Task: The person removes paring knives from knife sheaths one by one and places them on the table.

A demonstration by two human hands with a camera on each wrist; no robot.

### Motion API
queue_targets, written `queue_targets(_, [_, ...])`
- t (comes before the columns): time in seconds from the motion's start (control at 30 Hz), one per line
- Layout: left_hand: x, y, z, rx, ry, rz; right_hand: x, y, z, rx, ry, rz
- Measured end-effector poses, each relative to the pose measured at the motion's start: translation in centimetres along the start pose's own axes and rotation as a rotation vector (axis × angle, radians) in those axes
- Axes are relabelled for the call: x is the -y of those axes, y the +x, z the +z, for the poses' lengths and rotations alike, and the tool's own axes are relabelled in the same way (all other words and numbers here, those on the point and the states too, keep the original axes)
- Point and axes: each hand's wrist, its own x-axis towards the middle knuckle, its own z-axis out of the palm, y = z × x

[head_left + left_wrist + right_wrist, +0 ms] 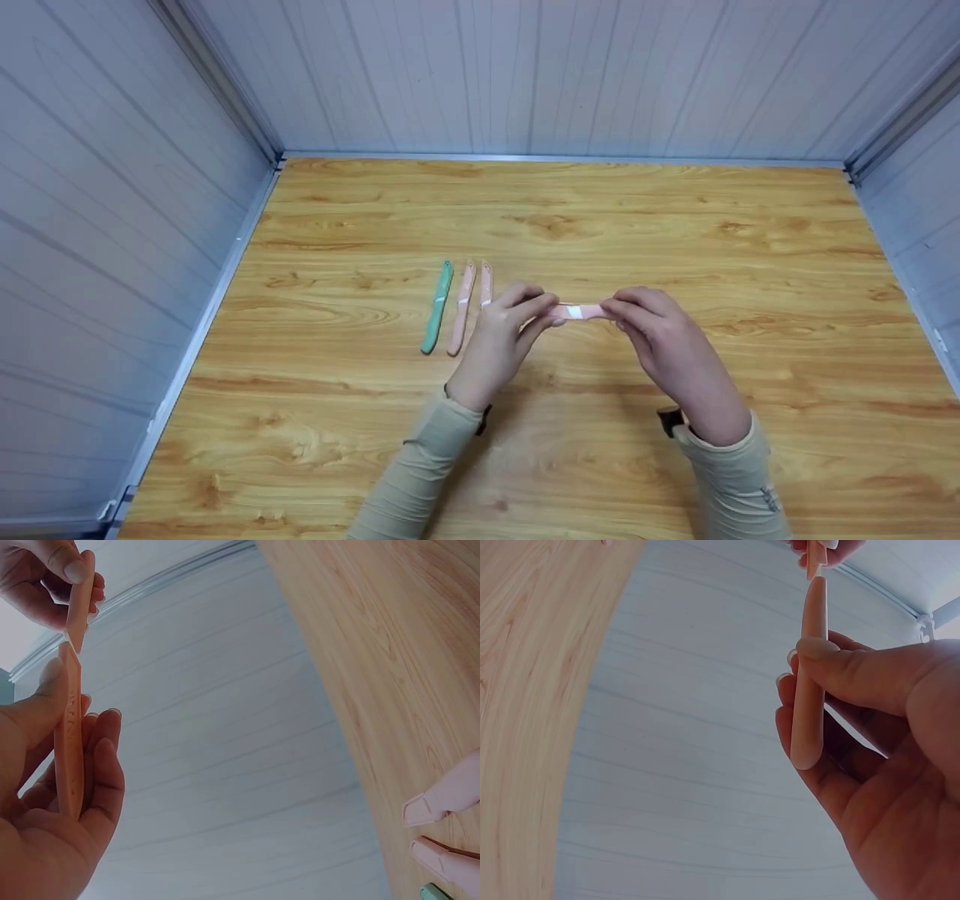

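Both hands hold one pink paring knife out level over the wooden table. My left hand [496, 341] grips its pink sheath [69, 739] between thumb and fingers. My right hand [671, 341] pinches the smooth pink handle [808, 709], thumb on the near face and fingers behind. Between the hands, a short stretch of white blade [574, 312] shows in the head view, the sheath covering the rest. Just left of my left hand lie a green knife [437, 307] and two sheathed pink knives, one in the middle [461, 309] and one [487, 279] partly hidden by that hand.
Wood-grain table [337, 420] spreads out under both arms. Pale panel walls close it in at the back [555, 82], the left [97, 255] and the right [919, 180]. Each wrist wears a dark strap below the hand.
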Motion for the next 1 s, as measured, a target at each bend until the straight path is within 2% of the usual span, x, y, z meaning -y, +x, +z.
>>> queue_targets(0.37, [-0.01, -0.09, 0.21, 0.014, -0.015, -0.025, -0.10, -0.09, -0.03, -0.007, 0.014, -0.018])
queue_targets(0.7, [0.04, -0.13, 0.20, 0.007, 0.001, -0.015, -0.20, -0.28, -0.07, 0.018, 0.018, -0.007])
queue_targets(1.0, [0.08, -0.18, 0.16, 0.012, 0.000, -0.018, -0.16, -0.29, -0.10, 0.000, 0.019, -0.017])
